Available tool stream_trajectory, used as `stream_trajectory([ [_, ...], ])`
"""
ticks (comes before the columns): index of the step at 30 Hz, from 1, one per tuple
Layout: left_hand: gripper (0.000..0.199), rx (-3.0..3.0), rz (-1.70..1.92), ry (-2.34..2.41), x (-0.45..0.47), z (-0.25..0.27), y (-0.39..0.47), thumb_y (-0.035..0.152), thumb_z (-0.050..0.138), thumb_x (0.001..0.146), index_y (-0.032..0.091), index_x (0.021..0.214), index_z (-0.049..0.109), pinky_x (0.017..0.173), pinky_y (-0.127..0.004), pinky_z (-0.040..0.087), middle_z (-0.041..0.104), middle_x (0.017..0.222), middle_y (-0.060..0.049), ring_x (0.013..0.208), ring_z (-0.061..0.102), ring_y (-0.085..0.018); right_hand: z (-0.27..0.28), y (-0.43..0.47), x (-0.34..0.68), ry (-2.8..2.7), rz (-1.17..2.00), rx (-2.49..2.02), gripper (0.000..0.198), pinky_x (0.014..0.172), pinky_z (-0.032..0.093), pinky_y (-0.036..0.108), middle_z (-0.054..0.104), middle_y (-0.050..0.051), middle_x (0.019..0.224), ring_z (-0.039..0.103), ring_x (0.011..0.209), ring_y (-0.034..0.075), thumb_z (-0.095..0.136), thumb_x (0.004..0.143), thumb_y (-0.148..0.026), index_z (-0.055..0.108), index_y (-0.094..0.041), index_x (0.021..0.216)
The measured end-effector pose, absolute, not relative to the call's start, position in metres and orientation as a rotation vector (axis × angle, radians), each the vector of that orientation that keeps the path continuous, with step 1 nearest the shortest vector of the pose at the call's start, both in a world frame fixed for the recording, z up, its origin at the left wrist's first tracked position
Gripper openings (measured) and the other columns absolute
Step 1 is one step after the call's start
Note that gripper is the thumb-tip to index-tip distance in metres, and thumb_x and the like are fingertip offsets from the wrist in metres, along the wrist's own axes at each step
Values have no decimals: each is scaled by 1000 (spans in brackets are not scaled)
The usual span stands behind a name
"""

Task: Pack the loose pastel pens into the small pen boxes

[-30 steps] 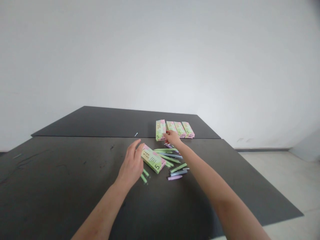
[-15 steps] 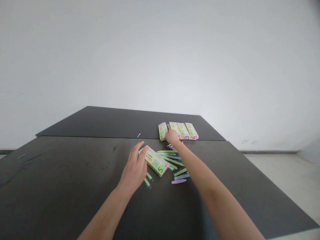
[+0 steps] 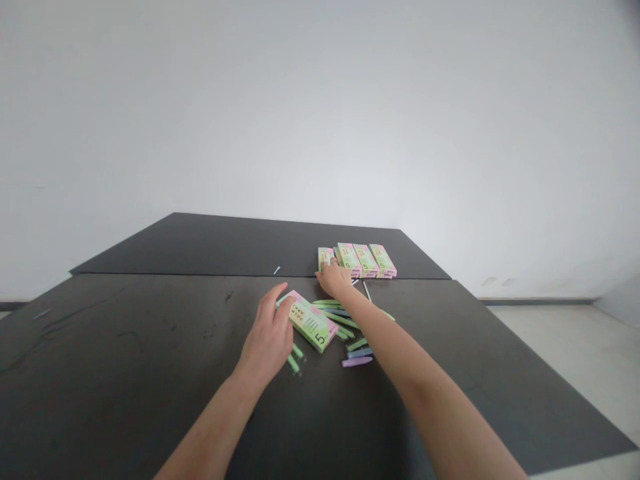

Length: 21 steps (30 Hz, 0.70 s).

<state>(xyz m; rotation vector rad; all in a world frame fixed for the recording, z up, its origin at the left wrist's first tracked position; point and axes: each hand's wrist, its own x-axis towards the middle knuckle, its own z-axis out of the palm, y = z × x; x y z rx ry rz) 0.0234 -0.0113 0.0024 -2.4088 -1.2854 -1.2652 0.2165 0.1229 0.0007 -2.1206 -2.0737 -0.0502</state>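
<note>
My left hand point(image 3: 267, 340) rests beside a pink and green pen box point(image 3: 313, 323) marked 5, its fingers apart and its thumb touching the box's left end. That box lies slanted across several green pens point(image 3: 340, 323). Farther off, my right hand point(image 3: 334, 277) reaches to the leftmost pen box point(image 3: 325, 253) at the back, with fingers around its near end, hiding most of it. Right of it stand stacked pen boxes point(image 3: 366, 260) of the same kind. A purple pen point(image 3: 357, 362) and a blue pen point(image 3: 359, 353) lie beneath my right forearm.
The black table point(image 3: 150, 373) has a seam running across it, with a raised-looking far panel point(image 3: 240, 243). A small pale stick point(image 3: 277, 270) lies near the seam. Thin white sticks point(image 3: 367, 291) lie by my right wrist. A white wall point(image 3: 320, 120) stands behind.
My right hand has shifted left onto the leftmost back box, which has turned straighter. Thin white sticks now show beside my wrist. My left hand has hardly moved.
</note>
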Motion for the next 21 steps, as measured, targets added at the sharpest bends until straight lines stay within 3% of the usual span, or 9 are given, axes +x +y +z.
stream_trajectory([
  [11,44,-2376,-1265,-1331,23,2,-10,-1,38,79,15,117,51,110,-48,41,39,137,-15,133,38,-29,-10,126,220,-2148,-81,-2132,39,87,49,39,42,24,140,63,108,28,46,97,-35,50,-15,131],
  [21,42,-2302,-1266,-1435,22,2,-7,-4,36,78,12,114,53,109,-48,41,40,136,-18,131,42,-30,9,100,211,-2123,-116,-2042,41,90,45,40,50,23,132,58,114,29,41,98,-38,49,-11,129],
])
